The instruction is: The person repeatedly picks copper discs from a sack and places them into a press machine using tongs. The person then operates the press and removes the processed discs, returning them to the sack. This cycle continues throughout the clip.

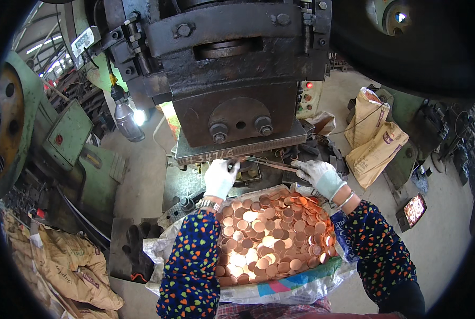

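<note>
Both my hands wear white gloves and reach under the dark ram of a heavy press (232,69). My left hand (220,176) is at the die area just below the ram plate, fingers bent; what it pinches is too small to tell. My right hand (317,174) grips the end of a thin metal rod or tong (269,164) that points left toward the die. Below my forearms lies an open woven sack (296,287) heaped with several round copper discs (269,234).
Green machine housings (67,133) stand on the left with a hanging lamp (128,119). Tan paper sacks (373,141) lean at the right, more sacks (72,266) lie lower left. A dark glove (136,250) rests on a plate beside the sack. Concrete floor lies to the right.
</note>
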Motion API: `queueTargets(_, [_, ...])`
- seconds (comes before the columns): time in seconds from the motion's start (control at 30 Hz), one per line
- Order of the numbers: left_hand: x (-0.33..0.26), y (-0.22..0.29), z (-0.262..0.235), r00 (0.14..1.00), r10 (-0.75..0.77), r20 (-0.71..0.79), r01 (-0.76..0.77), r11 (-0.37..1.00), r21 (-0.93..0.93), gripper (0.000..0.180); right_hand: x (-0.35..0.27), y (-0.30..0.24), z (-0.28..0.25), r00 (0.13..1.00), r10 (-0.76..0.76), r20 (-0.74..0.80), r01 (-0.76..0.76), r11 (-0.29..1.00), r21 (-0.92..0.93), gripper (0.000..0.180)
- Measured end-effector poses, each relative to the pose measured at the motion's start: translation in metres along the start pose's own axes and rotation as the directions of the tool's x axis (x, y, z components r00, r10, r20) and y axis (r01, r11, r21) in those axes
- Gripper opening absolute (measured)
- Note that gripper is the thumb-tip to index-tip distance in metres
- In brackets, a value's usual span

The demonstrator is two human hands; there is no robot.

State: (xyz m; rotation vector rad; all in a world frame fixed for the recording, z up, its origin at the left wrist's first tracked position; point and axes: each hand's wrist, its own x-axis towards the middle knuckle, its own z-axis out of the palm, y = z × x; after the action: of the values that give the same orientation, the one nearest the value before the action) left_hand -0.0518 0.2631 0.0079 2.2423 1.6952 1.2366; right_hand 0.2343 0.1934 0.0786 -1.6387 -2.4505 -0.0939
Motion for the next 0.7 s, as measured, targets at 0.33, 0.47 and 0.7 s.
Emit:
queueTargets(0.33, [-0.129,-0.026,-0.128,0.833,0.273,0.481,-0.300,0.954,-0.021,0.040,-0.073,-0.043,0.010,0.995,-0.100,-0.007,0.096,0.936,0.338,0.034])
queueTargets(0.47, [-0.193,-0.023,-0.139,0.791,-0.112,0.601,-0.129,0.931,0.343,0.049,-0.113,-0.053,0.020,0.995,-0.056,0.087,-0.012,0.775,0.632,0.032])
queueTargets(0.7, [-0.213,-0.026,-0.128,0.876,-0.101,0.471,-0.040,0.959,0.281,0.037,-0.147,-0.056,0.024,0.980,-0.062,0.188,-0.093,0.697,0.711,0.032])
